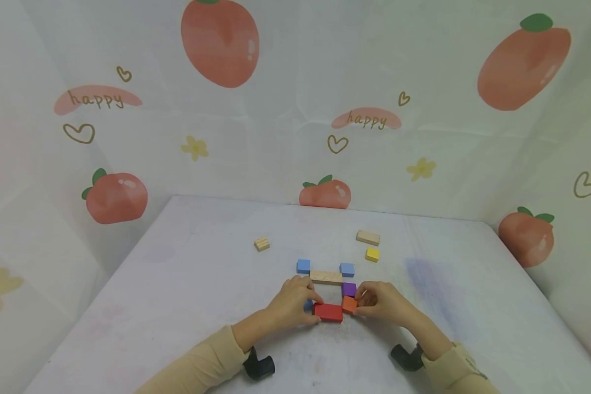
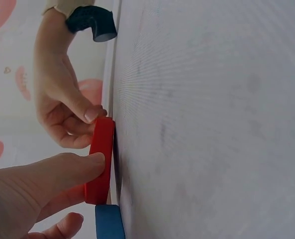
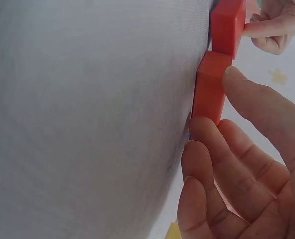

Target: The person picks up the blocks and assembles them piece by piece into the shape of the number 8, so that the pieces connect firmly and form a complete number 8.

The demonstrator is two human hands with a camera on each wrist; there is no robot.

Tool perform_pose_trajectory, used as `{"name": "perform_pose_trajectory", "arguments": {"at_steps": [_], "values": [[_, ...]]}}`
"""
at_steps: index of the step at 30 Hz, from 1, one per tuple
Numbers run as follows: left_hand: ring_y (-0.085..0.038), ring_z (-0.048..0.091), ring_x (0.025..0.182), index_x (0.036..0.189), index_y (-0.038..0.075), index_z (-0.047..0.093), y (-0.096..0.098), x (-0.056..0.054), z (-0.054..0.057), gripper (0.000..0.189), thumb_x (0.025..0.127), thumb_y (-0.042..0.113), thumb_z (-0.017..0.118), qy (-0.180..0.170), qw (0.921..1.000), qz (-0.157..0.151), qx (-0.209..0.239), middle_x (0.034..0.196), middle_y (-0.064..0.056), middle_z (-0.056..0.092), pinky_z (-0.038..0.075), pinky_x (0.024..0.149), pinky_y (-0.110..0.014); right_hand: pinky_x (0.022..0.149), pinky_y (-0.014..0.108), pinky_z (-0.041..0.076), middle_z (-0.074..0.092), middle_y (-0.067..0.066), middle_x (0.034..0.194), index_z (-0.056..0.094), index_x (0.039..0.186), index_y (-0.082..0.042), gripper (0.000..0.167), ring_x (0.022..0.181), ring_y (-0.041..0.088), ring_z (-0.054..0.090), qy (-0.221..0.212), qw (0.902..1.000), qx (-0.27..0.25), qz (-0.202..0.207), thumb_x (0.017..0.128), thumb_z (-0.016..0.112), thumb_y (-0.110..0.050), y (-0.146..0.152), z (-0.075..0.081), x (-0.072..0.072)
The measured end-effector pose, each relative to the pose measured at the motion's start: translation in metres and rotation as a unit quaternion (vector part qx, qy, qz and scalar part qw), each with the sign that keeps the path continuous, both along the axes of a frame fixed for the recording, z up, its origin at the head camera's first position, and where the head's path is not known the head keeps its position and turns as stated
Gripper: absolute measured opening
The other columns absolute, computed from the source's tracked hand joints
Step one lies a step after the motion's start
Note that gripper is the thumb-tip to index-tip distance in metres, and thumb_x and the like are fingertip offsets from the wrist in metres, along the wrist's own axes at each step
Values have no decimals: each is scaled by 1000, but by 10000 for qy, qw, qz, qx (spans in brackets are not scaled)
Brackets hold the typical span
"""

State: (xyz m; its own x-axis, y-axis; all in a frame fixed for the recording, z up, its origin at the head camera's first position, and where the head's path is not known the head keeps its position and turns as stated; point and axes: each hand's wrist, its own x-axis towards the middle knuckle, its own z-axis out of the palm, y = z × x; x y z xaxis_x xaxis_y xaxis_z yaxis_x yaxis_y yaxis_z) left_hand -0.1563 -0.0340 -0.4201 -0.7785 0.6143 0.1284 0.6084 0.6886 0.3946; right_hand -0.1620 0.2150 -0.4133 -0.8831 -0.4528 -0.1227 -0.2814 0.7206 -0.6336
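Note:
My left hand [image 1: 290, 301] pinches a red rectangular block [image 1: 328, 312] lying flat on the table, its thumb on the near side. With thumb and fingertips my right hand [image 1: 381, 302] holds an orange block [image 1: 349, 305] at the red block's right end. Behind the orange one sits a purple block [image 1: 349, 290]. A plain wooden plank [image 1: 326, 278] lies across the back, with a blue block [image 1: 303, 266] near its left end and another blue block [image 1: 347, 269] near its right. A further blue block [image 2: 110, 221] adjoins the red block's left end, partly hidden by my left hand in the head view.
Farther back on the white table [image 1: 202, 262] lie a striped wooden block [image 1: 262, 244], a plain wooden plank [image 1: 368, 237] and a yellow cube [image 1: 372, 254]. A printed cloth [image 1: 276, 137] hangs behind. Black devices [image 1: 259, 365] sit at both wrists.

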Motion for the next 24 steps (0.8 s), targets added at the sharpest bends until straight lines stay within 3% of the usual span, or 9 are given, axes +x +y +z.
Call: {"name": "perform_pose_trajectory", "arguments": {"at_steps": [24], "values": [[-7,34,77,94,16,75,0,1,-1,28,69,27,81,3,10000,-20,-48,82,4,50,28,67,-20,58,18,44,62,-3,72,59,89,-7,26,64,6,51,-34,10000,29,-28,75,77,-21,0,0,0]]}}
